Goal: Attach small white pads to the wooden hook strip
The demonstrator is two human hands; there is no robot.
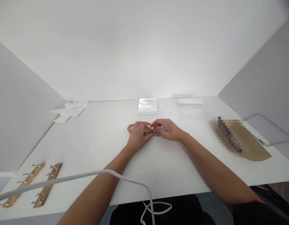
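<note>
My left hand (138, 132) and my right hand (169, 128) meet at the middle of the white table (93, 137). Between them lies a small wooden hook rack (151, 133) with metal hooks, gripped by my left fingers at its left end. My right hand pinches a small orange tool (154, 123) just above the rack's right end. Most of the rack is hidden under my fingers.
Two longer wooden hook racks (47, 185) lie at the near left corner. A clear plastic packet stack (147, 105) and a white box (190, 101) sit at the back, crumpled tissue (69, 110) at back left, a brown paper bag (247, 143) at right. A white cable (125, 179) crosses the front edge.
</note>
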